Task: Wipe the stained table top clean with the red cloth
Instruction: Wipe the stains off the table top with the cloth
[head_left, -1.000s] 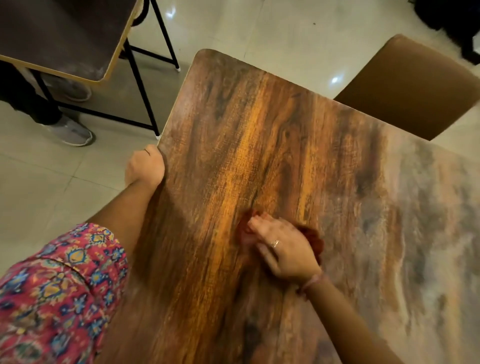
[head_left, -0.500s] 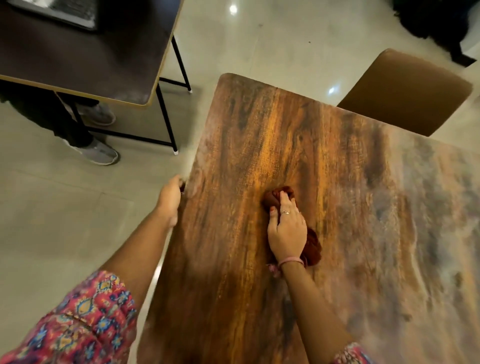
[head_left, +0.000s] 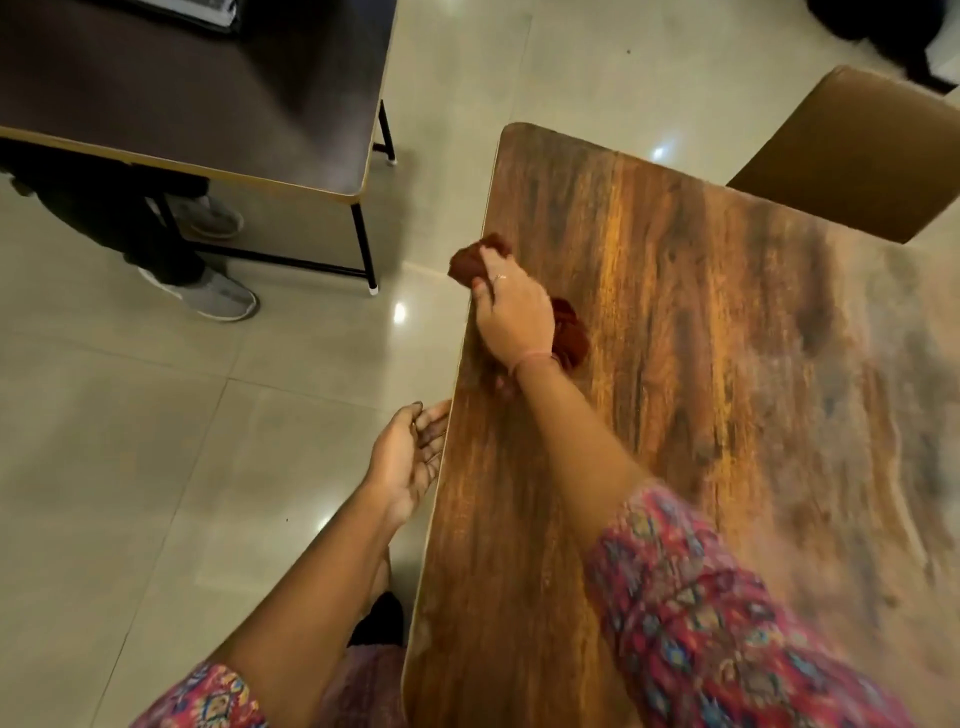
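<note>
red cloth (head_left: 470, 261) under right hand (head_left: 511, 317) grip, overhanging table top (head_left: 701, 364) edge

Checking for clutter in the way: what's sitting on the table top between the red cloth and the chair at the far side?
Nothing: the head view shows only bare table top between red cloth and chair.

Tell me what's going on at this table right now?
A person is wiping the wooden table top with the red cloth. The right hand presses the cloth at the table's left edge, one end of it poking past the edge. The left hand is open, cupped palm-up beside the edge just below the top. A pale, hazy patch covers the right part of the top.
</note>
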